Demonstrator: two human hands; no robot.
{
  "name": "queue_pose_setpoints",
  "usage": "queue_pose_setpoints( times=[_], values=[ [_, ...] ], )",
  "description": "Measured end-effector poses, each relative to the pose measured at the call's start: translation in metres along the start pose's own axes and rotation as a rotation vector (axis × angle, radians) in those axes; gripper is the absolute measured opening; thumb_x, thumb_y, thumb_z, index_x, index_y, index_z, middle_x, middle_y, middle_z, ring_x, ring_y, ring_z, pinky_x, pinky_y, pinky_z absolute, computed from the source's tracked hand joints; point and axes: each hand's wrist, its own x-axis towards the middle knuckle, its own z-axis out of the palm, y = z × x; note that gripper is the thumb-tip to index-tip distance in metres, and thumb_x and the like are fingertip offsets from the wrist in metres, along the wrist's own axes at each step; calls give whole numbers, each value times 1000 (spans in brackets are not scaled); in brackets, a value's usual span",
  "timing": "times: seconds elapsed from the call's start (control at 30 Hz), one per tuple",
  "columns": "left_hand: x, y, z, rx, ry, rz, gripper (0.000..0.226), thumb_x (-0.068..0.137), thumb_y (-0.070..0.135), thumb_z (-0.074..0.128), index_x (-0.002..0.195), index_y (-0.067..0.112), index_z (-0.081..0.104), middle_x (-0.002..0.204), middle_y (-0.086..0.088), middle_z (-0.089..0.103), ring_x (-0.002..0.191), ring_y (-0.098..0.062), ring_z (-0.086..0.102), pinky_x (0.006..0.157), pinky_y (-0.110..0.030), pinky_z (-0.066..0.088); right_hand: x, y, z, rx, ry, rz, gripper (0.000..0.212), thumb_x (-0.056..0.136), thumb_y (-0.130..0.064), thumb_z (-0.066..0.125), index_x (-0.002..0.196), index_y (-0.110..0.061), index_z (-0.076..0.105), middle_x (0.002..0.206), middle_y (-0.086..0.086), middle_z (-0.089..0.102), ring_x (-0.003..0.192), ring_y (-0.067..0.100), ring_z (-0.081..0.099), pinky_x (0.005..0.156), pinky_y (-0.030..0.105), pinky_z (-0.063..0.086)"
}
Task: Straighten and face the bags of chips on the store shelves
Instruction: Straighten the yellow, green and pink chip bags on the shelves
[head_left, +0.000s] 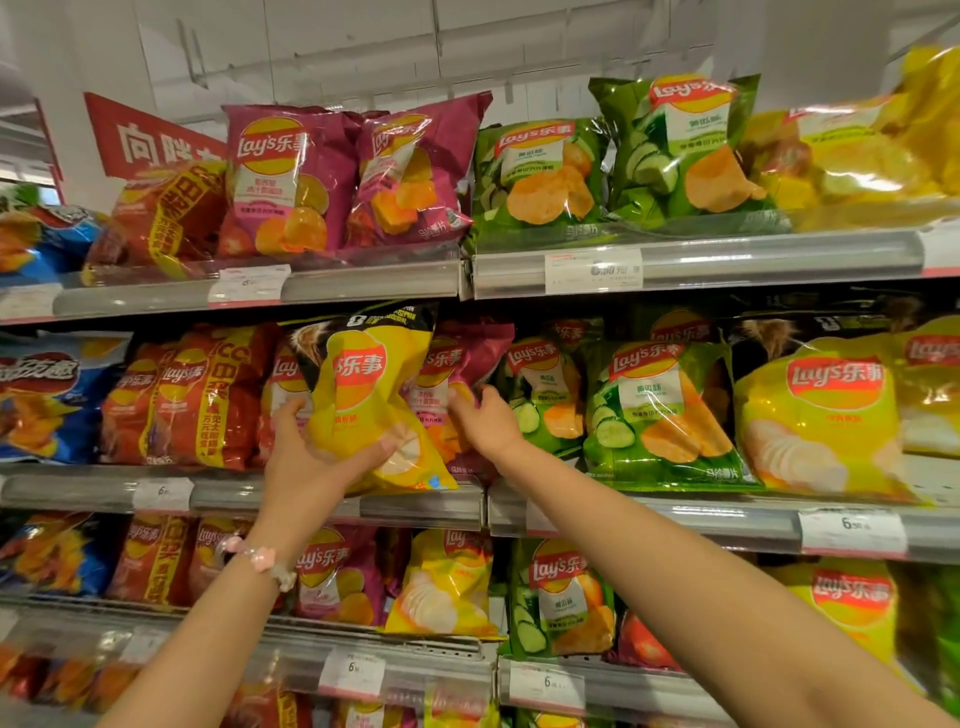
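Fingers (291, 410) of the left hand (311, 457) curl round a tilted yellow chip bag (363, 400) on the middle shelf (415, 506), the right hand (483, 421) apparently pinching a maroon bag (467, 358) behind; a hasty tug risks toppling neighbouring bags.

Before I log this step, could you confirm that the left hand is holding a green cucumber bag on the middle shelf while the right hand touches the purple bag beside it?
Not quite: the head view shows the left hand holding a yellow Lay's bag, not a green cucumber one. It is on the middle shelf, and the right hand touches the purple bag beside it.
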Motion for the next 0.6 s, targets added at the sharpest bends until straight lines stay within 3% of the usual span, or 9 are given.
queue_pose_setpoints(
  times=[0.13,0.2,0.3,0.43,0.5,0.6],
  values=[
    [-7,2,17,-19,-19,43,123,43,60,88,144,28,26,133,4,40,123,-16,44,102,-37,41,-33,-17,-25,263,29,-57,64,95,-51,43,145,-11,35,144,7,45,129,21,44,108,39,35],
    [-10,4,29,-41,-20,35,104,56,45,86,140,23,29,126,5,43,115,-14,46,91,-29,41,-53,-23,-36,329,-101,-27,82,87,-54,56,150,-15,21,148,4,39,134,21,40,110,38,35],
    [-17,4,44,-77,-64,12,98,57,45,80,139,23,30,122,2,48,111,-17,52,85,-30,46,-72,-28,-50,351,-226,68,109,76,-49,72,152,-16,1,150,6,36,135,23,38,105,32,34],
    [-26,1,61,-119,-107,-14,82,76,26,77,141,17,28,118,1,49,88,-4,54,58,-10,45,-82,-26,-66,310,-219,105,118,72,-50,76,152,-19,-5,157,9,22,141,25,29,107,36,33],
    [-32,-1,65,-124,-135,-51,85,74,27,78,141,18,26,118,0,49,90,-9,54,60,-16,46,-86,-22,-73,255,-216,115,120,70,-50,77,152,-19,-4,156,9,22,140,26,31,108,37,35],
    [-40,-7,65,-97,-201,-52,116,49,49,90,141,21,24,122,1,49,101,-15,55,78,-30,48,-97,-17,-83,180,-269,116,111,71,-46,78,151,-15,9,149,7,35,132,21,42,99,29,41]
  ],
)
